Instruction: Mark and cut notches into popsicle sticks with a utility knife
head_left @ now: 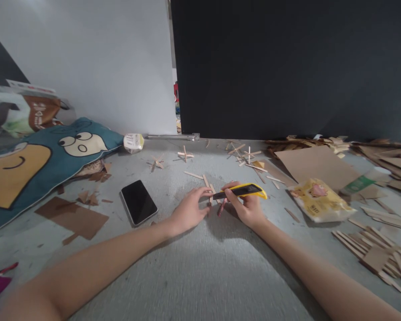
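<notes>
My right hand (249, 209) grips a yellow and black utility knife (245, 191), its front end pointing left toward my other hand. The fingers of my left hand (191, 208) are curled, thumb and forefinger closing on a light wooden craft stick (210, 200) at the knife's tip. Whether the blade touches the stick is too small to tell. Under the knife, beside my right fingers, a small dark reddish piece (222, 207) shows. Another craft stick (193, 174) lies just beyond my hands.
A black phone (139, 203) lies left of my hands, near cardboard scraps (73, 217) and a blue cartoon cushion (83, 147). Crossed-stick pieces (186, 154) stand farther back. To the right are a yellow packet (321, 200), a plastic cup (367, 180) and piled craft sticks (354, 249).
</notes>
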Motion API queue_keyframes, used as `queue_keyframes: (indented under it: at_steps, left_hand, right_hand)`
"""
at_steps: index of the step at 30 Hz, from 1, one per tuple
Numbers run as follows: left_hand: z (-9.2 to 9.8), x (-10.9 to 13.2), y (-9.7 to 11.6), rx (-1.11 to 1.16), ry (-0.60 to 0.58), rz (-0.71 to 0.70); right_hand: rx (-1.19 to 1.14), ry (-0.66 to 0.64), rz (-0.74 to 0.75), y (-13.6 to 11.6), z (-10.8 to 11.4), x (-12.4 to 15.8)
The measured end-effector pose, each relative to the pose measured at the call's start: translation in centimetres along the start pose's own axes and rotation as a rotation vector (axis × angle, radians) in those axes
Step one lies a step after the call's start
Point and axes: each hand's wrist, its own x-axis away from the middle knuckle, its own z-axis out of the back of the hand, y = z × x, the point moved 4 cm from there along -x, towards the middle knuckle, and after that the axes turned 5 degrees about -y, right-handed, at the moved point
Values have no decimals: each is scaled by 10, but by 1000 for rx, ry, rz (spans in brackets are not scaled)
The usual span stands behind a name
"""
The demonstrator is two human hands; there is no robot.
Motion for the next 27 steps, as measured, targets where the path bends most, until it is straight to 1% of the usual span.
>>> queue_keyframes:
  at_steps: [3,7,13,18,22,27]
  left_hand:
    - [-2,-1,-5,61,-11,3]
    - [-3,-1,-5,100,-17,14]
    - [-4,1,-2,36,-32,-9]
    - [-4,1,-2,4,-28,12]
    - [-4,1,-2,-9,-35,0]
    - [-5,1,-5,-2,-30,-23]
  right_hand:
    - [-68,-28,-30,1,0,0]
    - [-133,-92,-90,3,-3,-1]
    - [-132,-95,-83,3,-3,-1]
    - [-135,-137,-96,4,-4,0]
    - [-141,-135,-104,4,-4,0]
    - [-122,-92,-83,3,-3,0]
